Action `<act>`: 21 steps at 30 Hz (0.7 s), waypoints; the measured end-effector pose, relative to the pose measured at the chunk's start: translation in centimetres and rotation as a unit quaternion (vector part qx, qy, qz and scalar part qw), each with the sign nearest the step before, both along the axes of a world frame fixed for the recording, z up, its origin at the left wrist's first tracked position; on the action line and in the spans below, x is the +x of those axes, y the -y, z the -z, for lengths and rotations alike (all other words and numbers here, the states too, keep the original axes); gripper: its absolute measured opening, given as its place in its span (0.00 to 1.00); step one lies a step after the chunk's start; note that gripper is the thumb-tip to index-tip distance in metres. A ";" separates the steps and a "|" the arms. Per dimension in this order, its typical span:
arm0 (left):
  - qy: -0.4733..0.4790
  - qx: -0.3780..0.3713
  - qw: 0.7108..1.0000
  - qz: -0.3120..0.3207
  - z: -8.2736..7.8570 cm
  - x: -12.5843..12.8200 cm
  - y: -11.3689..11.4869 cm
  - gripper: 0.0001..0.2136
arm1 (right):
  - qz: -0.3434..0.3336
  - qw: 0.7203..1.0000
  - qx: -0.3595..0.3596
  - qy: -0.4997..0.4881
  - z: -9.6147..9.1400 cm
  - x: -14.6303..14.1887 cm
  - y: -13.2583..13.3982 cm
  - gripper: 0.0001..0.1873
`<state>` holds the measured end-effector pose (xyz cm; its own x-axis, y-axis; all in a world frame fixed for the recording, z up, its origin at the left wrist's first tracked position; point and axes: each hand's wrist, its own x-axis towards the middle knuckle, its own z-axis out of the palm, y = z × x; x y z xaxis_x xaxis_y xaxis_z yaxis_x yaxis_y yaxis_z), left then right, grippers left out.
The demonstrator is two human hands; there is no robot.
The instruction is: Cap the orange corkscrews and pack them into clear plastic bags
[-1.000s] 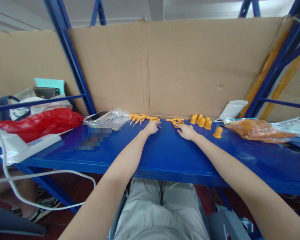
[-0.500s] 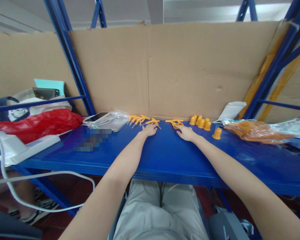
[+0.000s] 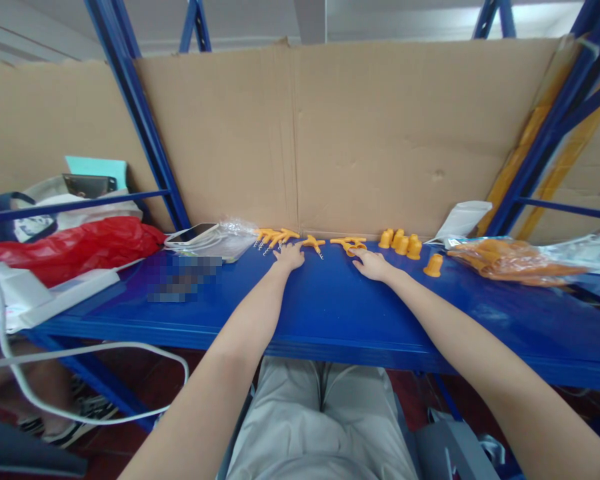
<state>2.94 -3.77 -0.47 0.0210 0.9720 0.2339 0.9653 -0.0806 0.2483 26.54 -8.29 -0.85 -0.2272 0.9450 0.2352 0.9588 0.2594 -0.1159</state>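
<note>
My left hand (image 3: pixel 290 257) lies low over the blue shelf top with its fingers stretched out. Just right of its fingertips is a single orange corkscrew handle (image 3: pixel 312 242) with a metal spiral; whether the fingers touch it I cannot tell. Left of that hand lies a row of several like corkscrew parts (image 3: pixel 275 237), spirals toward me. My right hand (image 3: pixel 373 265) rests with thumb and fingers apart, fingertips at orange plastic pieces with ring-shaped ends (image 3: pixel 353 247). Several orange bell-shaped caps (image 3: pixel 401 243) stand upright right of it, one separate cap (image 3: pixel 433 265) nearer to me.
A cardboard panel (image 3: pixel 380 133) closes the back. At left lie a red plastic bag (image 3: pixel 85 248), a white box (image 3: pixel 70 300) and a clear bag with a cable (image 3: pixel 230 243). On the right is a clear bag of orange parts (image 3: pixel 510 260). A white cable (image 3: pixel 130 345) hangs at the front left.
My left hand has drawn back left off the single corkscrew part, which now shows more fully and sits slightly farther right. My right hand has stayed in place.
</note>
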 end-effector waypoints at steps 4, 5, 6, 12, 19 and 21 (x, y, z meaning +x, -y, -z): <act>-0.041 0.032 0.999 0.009 -0.6 0.3 0.4 0.19 | -0.005 1.000 -0.002 0.003 0.0 0.0 0.1 0.26; -0.043 0.042 0.998 0.018 -0.7 0.5 0.5 0.18 | -0.004 1.000 -0.004 0.003 0.0 0.0 0.1 0.26; -0.039 0.051 0.997 0.029 -0.8 0.6 0.5 0.17 | -0.003 1.000 -0.007 0.003 -0.1 0.0 0.1 0.26; 0.040 0.124 0.989 0.074 -1.6 1.6 0.9 0.13 | -0.008 1.000 0.000 0.002 0.0 0.1 0.0 0.26; 0.099 0.178 0.955 0.218 -1.5 3.2 0.7 0.10 | -0.018 1.000 0.014 0.009 0.2 0.3 -0.2 0.26; 0.107 0.138 0.949 0.264 -1.2 3.6 0.8 0.10 | -0.018 1.000 0.014 0.008 0.2 0.3 -0.1 0.26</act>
